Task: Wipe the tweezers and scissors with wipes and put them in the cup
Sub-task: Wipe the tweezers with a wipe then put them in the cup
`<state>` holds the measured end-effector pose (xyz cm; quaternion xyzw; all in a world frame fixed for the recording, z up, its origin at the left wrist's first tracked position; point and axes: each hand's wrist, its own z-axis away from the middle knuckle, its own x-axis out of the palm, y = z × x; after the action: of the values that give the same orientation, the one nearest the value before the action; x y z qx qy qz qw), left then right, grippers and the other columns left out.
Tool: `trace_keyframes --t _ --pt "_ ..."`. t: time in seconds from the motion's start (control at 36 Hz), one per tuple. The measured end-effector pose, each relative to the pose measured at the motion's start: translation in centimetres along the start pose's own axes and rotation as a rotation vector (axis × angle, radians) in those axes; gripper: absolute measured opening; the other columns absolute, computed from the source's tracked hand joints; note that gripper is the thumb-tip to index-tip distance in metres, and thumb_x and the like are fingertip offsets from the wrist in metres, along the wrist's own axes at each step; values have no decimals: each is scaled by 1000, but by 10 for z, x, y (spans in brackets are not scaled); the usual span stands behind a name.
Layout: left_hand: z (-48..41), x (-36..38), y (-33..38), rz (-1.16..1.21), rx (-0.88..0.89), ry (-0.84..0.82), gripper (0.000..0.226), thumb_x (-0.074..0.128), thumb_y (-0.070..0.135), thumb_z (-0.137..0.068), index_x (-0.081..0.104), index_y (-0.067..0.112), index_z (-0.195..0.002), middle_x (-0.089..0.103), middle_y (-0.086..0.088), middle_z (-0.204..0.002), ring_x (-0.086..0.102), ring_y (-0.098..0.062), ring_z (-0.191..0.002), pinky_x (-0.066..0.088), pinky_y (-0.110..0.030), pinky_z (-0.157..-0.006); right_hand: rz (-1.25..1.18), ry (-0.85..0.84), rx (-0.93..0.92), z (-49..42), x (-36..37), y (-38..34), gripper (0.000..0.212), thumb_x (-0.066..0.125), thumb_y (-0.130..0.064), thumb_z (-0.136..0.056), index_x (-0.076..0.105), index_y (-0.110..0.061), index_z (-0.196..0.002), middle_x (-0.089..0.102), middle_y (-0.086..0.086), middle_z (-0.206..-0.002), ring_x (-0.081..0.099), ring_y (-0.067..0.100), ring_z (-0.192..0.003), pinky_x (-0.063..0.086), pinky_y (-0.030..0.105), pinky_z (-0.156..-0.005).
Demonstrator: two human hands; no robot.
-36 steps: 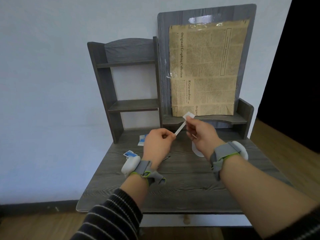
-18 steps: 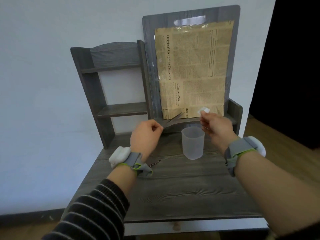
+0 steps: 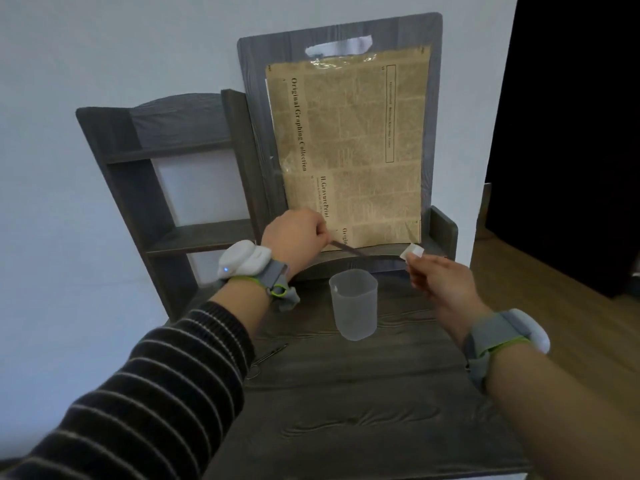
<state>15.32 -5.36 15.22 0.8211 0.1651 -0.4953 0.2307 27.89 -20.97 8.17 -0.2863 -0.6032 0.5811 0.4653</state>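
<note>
Centre of frame: your left hand [image 3: 294,237], fingers curled, pinches the tweezers [image 3: 346,247] by one end; the free end points right, above the cup [image 3: 353,308] in the frame. Right of centre: your right hand [image 3: 440,284] pinches a white wipe [image 3: 412,252] at its fingertips, apart from the tweezers' tip. The cup stands upright on the table [image 3: 346,410], below and between both hands. The scissors [image 3: 268,356] lie flat at the cup's lower left, just beside your striped sleeve [image 3: 156,393].
</note>
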Motion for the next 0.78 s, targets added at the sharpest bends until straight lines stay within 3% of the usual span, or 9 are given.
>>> trace_keyframes --t 0.08,0.17,0.31,0.5,0.64,0.78 --pt "-9 8 9 2 20 -27 18 56 27 -89 69 15 -84 59 8 -76 63 -18 -80 53 -34 -74 13 6 10 -11 -9 5 26 66 -15 -83 65 -5 -107 66 4 -85 59 14 -81 51 29 -80" --pt "-10 9 7 -18 17 -36 18 56 28 -89 69 16 -86 58 7 -78 62 -18 -81 50 -31 -71 -5 -10 19 -14 -9 7 26 67 -12 -83 64 -3 -107 66 5 -82 58 12 -73 49 26 -72" --pt "-18 13 7 16 -1 -53 16 59 29 -87 68 16 -83 68 2 -87 63 -17 -82 54 -34 -75 34 -20 34 -22 -13 12 27 67 -16 -83 65 -6 -109 67 6 -90 61 15 -83 51 32 -86" --pt "-27 3 3 11 -7 -27 16 60 32 -87 68 19 -88 68 1 -90 62 -18 -86 54 -38 -82 61 -26 37 -24 -10 15 26 66 -15 -84 65 -6 -108 67 4 -87 60 15 -86 51 35 -91" --pt "-29 12 2 -111 61 -124 14 56 24 -89 68 22 -83 57 14 -74 57 -11 -78 46 -28 -70 54 -34 43 -25 -2 20 26 65 -12 -84 65 -2 -108 65 5 -82 58 14 -80 50 26 -77" --pt "-24 38 -2 -161 110 -166 15 54 23 -90 69 20 -88 63 4 -87 59 -15 -81 40 -28 -68 75 -45 46 -24 1 24 20 64 -10 -84 66 0 -102 63 4 -77 55 13 -74 48 23 -69"
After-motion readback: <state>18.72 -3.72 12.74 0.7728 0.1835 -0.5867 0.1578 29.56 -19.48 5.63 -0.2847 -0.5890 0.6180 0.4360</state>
